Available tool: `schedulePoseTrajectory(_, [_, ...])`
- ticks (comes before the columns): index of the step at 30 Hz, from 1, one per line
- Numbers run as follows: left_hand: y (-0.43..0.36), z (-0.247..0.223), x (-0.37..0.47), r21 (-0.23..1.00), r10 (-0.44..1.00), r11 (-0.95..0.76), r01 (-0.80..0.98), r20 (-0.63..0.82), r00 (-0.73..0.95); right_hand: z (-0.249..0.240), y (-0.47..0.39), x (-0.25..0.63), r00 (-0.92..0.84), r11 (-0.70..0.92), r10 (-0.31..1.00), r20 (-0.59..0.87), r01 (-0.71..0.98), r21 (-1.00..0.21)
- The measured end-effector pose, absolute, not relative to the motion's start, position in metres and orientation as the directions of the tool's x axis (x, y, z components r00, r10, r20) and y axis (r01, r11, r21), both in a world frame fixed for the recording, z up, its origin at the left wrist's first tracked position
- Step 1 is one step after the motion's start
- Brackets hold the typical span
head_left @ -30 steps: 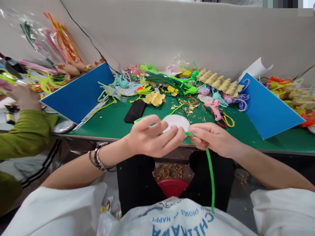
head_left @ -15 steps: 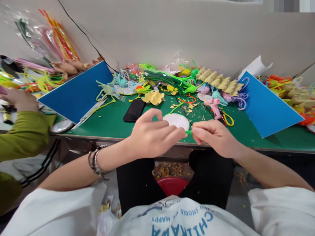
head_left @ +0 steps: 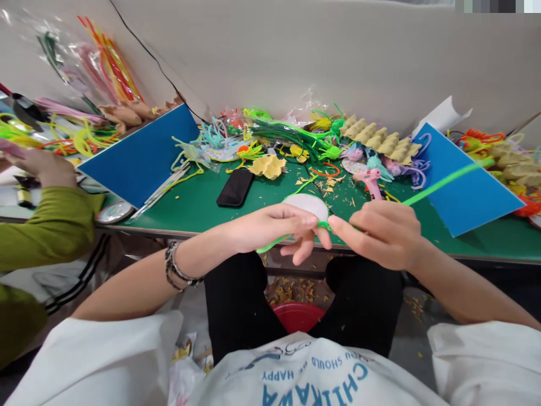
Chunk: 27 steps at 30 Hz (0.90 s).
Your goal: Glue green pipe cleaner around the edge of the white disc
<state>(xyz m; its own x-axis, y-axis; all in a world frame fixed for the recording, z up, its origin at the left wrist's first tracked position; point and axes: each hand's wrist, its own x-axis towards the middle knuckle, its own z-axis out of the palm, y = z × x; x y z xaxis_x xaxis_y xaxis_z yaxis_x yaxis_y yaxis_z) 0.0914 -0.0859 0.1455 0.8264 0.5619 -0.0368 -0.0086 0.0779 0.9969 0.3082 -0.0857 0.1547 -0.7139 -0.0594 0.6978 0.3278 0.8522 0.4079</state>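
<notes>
A bright green pipe cleaner (head_left: 448, 182) runs through both hands above the table's front edge. My left hand (head_left: 283, 228) pinches it between thumb and fingers, and a green end hangs out below that palm. My right hand (head_left: 382, 234) is closed around it close by, with a long straight length sticking out up and to the right. Between the hands a short twisted-looking green bit shows; its exact form is too small to tell. Just behind the fingers lies a white round disc (head_left: 307, 204) with a green edge, partly hidden by my left hand.
On the green table (head_left: 190, 217) lie a black phone (head_left: 235, 188), a pink glue gun (head_left: 370, 181) and an egg-carton piece (head_left: 267, 167). Blue boards (head_left: 141, 158) stand at both sides. Pipe cleaners heap at the back. A co-worker's green sleeve (head_left: 54, 225) is at left.
My left hand has turned so its fingers point right and down. The green pipe cleaner now shows long on the right of my right hand and below my left palm.
</notes>
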Motion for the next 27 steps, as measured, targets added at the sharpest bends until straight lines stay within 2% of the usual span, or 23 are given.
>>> schedulePoseTrajectory(3, [-0.086, 0.140, 0.092, 0.981, 0.411, 0.190, -0.035, -0.047, 0.911, 0.158, -0.090, 0.309, -0.753, 0.802, -0.201, 0.626, 0.241, 0.547])
schedulePoseTrajectory(5, [-0.085, 0.138, 0.091, 0.990, 0.295, 0.141, 0.023, -0.064, 0.953, 0.155, -0.094, 0.311, -0.773, 0.786, -0.258, 0.579, 0.180, 0.591])
schedulePoseTrajectory(7, [-0.085, 0.136, 0.091, 0.994, 0.243, -0.070, 0.084, -0.064, 0.968, 0.148, -0.097, 0.313, -0.792, 0.794, -0.267, 0.549, 0.142, 0.591])
schedulePoseTrajectory(9, [-0.085, 0.133, 0.090, 0.895, 0.295, -0.431, 0.115, 0.019, 0.955, 0.137, -0.098, 0.315, -0.817, 0.824, -0.208, 0.538, 0.150, 0.546])
schedulePoseTrajectory(10, [-0.086, 0.132, 0.090, 0.766, 0.338, -0.628, 0.136, 0.111, 0.934, 0.132, -0.098, 0.315, -0.828, 0.841, -0.153, 0.539, 0.178, 0.511])
schedulePoseTrajectory(12, [-0.089, 0.128, 0.089, 0.370, 0.364, -0.899, 0.233, 0.338, 0.868, 0.121, -0.098, 0.316, -0.830, 0.862, -0.046, 0.555, 0.248, 0.442])
schedulePoseTrajectory(14, [-0.093, 0.124, 0.089, -0.033, 0.287, -0.936, 0.350, 0.506, 0.814, 0.112, -0.097, 0.316, -0.806, 0.876, 0.032, 0.591, 0.308, 0.372])
schedulePoseTrajectory(16, [-0.097, 0.120, 0.089, -0.278, 0.187, -0.871, 0.404, 0.573, 0.798, 0.106, -0.098, 0.315, -0.765, 0.909, 0.126, 0.632, 0.344, 0.234])
schedulePoseTrajectory(17, [-0.099, 0.119, 0.089, -0.353, 0.146, -0.837, 0.419, 0.593, 0.792, 0.104, -0.099, 0.314, -0.743, 0.933, 0.208, 0.636, 0.346, 0.099])
schedulePoseTrajectory(18, [-0.101, 0.118, 0.089, -0.414, 0.108, -0.803, 0.428, 0.606, 0.788, 0.103, -0.100, 0.313, -0.721, 0.936, 0.324, 0.612, 0.337, -0.100])
schedulePoseTrajectory(19, [-0.101, 0.118, 0.090, -0.471, 0.073, -0.769, 0.432, 0.607, 0.792, 0.101, -0.102, 0.312, -0.705, 0.883, 0.463, 0.537, 0.309, -0.354])
schedulePoseTrajectory(20, [-0.102, 0.118, 0.090, -0.529, 0.037, -0.730, 0.432, 0.601, 0.799, 0.098, -0.103, 0.310, -0.701, 0.734, 0.588, 0.403, 0.253, -0.630])
schedulePoseTrajectory(21, [-0.101, 0.119, 0.090, -0.589, -0.008, -0.690, 0.420, 0.587, 0.810, 0.094, -0.105, 0.308, -0.713, 0.498, 0.660, 0.236, 0.180, -0.848])
schedulePoseTrajectory(22, [-0.100, 0.119, 0.090, -0.647, -0.058, -0.653, 0.394, 0.562, 0.825, 0.090, -0.107, 0.306, -0.736, 0.240, 0.672, 0.085, 0.107, -0.965])
schedulePoseTrajectory(23, [-0.098, 0.119, 0.091, -0.694, -0.110, -0.625, 0.357, 0.531, 0.840, 0.085, -0.109, 0.303, -0.760, 0.032, 0.650, -0.014, 0.045, -0.999])
schedulePoseTrajectory(24, [-0.096, 0.119, 0.091, -0.724, -0.158, -0.615, 0.311, 0.500, 0.851, 0.079, -0.111, 0.301, -0.778, -0.100, 0.625, -0.057, -0.008, -0.995])
schedulePoseTrajectory(26, [-0.091, 0.119, 0.092, -0.702, -0.192, -0.674, 0.231, 0.469, 0.862, 0.070, -0.115, 0.296, -0.791, -0.164, 0.610, -0.049, -0.065, -0.984])
schedulePoseTrajectory(27, [-0.089, 0.119, 0.093, -0.635, -0.152, -0.742, 0.215, 0.472, 0.868, 0.067, -0.116, 0.295, -0.786, -0.150, 0.617, -0.035, -0.075, -0.986])
